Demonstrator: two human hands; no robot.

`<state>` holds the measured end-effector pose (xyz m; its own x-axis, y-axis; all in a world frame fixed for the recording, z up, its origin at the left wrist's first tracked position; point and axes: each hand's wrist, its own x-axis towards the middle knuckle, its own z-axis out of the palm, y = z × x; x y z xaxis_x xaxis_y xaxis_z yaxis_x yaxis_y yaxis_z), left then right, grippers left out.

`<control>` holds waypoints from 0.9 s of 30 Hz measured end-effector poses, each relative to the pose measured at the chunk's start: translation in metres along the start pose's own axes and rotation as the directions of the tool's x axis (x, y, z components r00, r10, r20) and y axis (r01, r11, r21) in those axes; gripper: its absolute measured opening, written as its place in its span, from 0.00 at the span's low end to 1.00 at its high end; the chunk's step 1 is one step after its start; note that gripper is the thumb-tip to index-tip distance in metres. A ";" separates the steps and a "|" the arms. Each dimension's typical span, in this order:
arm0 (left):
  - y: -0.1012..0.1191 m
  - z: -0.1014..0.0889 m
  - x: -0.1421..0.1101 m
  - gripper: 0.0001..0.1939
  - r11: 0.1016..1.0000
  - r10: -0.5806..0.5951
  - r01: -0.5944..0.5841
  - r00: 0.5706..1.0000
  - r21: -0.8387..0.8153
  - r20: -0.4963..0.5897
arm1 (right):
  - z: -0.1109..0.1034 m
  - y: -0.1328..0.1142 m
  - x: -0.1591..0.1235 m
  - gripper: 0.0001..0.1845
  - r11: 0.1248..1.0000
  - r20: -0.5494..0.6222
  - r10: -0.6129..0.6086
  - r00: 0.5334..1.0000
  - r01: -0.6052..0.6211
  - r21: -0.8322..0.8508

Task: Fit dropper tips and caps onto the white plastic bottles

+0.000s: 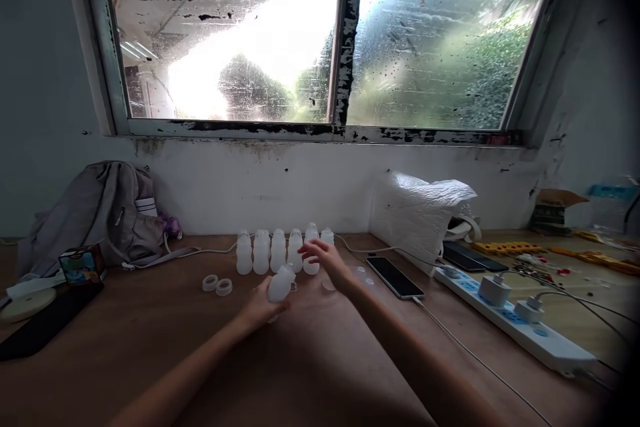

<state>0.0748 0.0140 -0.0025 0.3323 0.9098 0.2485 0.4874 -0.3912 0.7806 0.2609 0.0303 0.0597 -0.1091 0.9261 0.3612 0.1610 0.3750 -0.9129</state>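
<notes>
My left hand [261,303] is closed around a small translucent white baby bottle [280,285], which tilts to the right above the table. My right hand [323,257] is raised in front of the right end of a row of similar baby bottles [261,253], its fingers apart and nothing seen in them. It hides part of the bottles behind it. Two white rings [224,287] lie to the left of my left hand. Small clear discs [369,281] lie to the right of my right hand, and another pale disc [329,285] lies below it.
A phone [395,276] with a charging cable and a white power strip [515,320] with plugs are at the right. Behind them stands a silvery padded bag [413,220]. A grey backpack [100,213], a small printed box [83,263] and a black mat [50,323] are at the left.
</notes>
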 end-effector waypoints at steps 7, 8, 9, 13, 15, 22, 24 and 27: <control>-0.002 -0.021 0.005 0.25 0.987 0.041 -0.042 0.999 0.158 0.006 | -0.058 0.028 0.009 0.12 0.560 -0.091 0.152 0.984 -0.161 -0.813; -0.002 -0.023 0.005 0.25 0.980 0.038 -0.041 0.999 0.196 0.017 | -0.057 0.033 0.008 0.13 0.491 -0.099 0.198 0.975 -0.186 -0.851; -0.002 -0.025 0.004 0.25 0.969 0.036 -0.042 0.999 0.242 0.030 | -0.055 0.037 0.007 0.14 0.433 -0.105 0.238 0.966 -0.202 -0.878; -0.003 -0.034 0.004 0.25 0.876 0.083 -0.126 0.990 0.465 0.111 | -0.045 0.047 0.003 0.17 0.368 -0.039 0.322 0.946 -0.163 -0.916; -0.003 -0.038 0.004 0.23 0.833 0.120 -0.182 0.981 0.523 0.150 | -0.043 0.047 0.000 0.16 0.403 0.026 0.343 0.939 -0.122 -0.907; -0.006 -0.046 0.007 0.23 0.780 0.185 -0.235 0.972 0.579 0.145 | -0.039 0.029 0.000 0.12 0.753 0.319 0.360 0.877 -0.071 -0.654; -0.008 -0.048 0.010 0.24 0.771 0.204 -0.233 0.972 0.592 0.117 | -0.037 0.023 0.001 0.12 0.829 0.309 0.253 0.917 -0.041 -0.558; -0.007 -0.054 0.013 0.24 0.783 0.223 -0.225 0.972 0.580 0.076 | -0.034 0.015 0.001 0.11 0.885 0.302 0.124 0.945 0.032 -0.464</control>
<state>0.0320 0.0360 0.0258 0.4926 0.7867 0.3720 0.7755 -0.5908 0.2225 0.2967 0.0381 0.0525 -0.3794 0.9093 0.1709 0.5939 0.3810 -0.7086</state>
